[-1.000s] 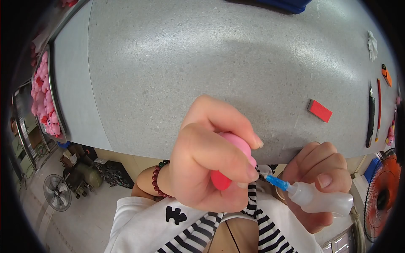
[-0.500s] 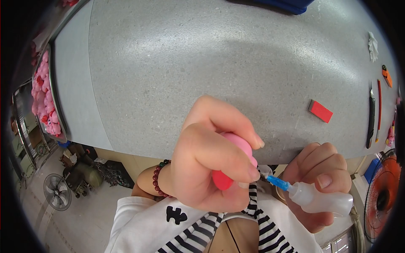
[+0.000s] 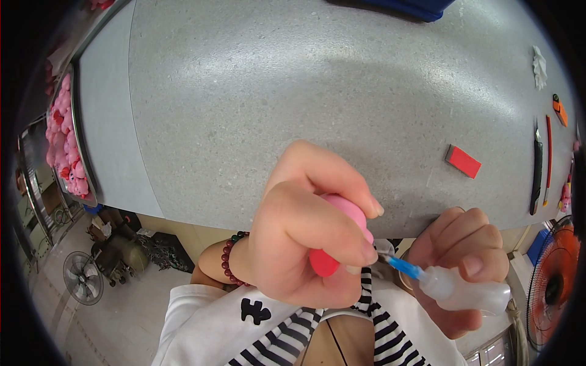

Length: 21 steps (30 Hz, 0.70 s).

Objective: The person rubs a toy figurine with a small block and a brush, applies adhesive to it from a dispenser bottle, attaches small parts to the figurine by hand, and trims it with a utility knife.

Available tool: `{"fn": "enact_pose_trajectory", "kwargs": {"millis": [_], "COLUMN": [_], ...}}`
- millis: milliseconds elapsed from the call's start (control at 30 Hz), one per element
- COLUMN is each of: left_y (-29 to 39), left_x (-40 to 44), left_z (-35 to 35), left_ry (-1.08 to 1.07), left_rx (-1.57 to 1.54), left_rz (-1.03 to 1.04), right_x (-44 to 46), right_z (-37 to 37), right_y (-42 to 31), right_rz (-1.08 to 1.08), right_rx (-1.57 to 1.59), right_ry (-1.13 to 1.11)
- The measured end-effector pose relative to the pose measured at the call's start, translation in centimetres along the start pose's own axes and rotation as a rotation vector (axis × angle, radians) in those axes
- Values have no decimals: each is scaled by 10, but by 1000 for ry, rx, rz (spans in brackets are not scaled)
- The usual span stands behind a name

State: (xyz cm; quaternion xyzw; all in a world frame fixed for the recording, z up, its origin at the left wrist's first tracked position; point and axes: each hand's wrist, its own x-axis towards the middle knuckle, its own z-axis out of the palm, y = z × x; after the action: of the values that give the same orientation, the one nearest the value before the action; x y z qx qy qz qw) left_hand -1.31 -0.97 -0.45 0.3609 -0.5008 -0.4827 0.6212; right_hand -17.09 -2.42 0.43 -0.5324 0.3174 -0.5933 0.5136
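Note:
My left hand [image 3: 311,232], with a bead bracelet at the wrist, is closed around a small pink and red figure [image 3: 348,210]. Fingers and palm hide most of the figure; its red part shows below the thumb. In my right hand [image 3: 461,256] is a translucent squeeze bottle [image 3: 470,293], lying tilted with its blue needle tip [image 3: 403,267] towards the left. The thin needle end reaches close to my left thumb and the figure; I cannot tell whether it touches.
On the grey table [image 3: 244,110] lie a red block [image 3: 464,161], a black-handled craft knife [image 3: 536,174], a thin red brush [image 3: 548,158], an orange cutter [image 3: 560,110] and crumpled tissue [image 3: 539,67]. A tray of pink figures [image 3: 66,140] stands left. A blue bin [image 3: 403,7] is at the back.
Hardly anything differs. The figure has turned or shifted slightly in my left hand, and the needle tip sits a touch lower.

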Motion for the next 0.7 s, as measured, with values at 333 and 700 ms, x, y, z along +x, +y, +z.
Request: {"fn": "enact_pose_trajectory", "kwargs": {"millis": [333,700], "left_y": [4,11], "left_x": [-2,-6], "left_z": [-2,-2], "left_ry": [51,101], "left_rx": [-59,-162], "left_rz": [-101,-167], "right_x": [8,64], "right_z": [-8,-71], "right_y": [12,-9], "right_rz": [-93,58], "right_rx": [133,-723], "right_ry": [23,218]}}
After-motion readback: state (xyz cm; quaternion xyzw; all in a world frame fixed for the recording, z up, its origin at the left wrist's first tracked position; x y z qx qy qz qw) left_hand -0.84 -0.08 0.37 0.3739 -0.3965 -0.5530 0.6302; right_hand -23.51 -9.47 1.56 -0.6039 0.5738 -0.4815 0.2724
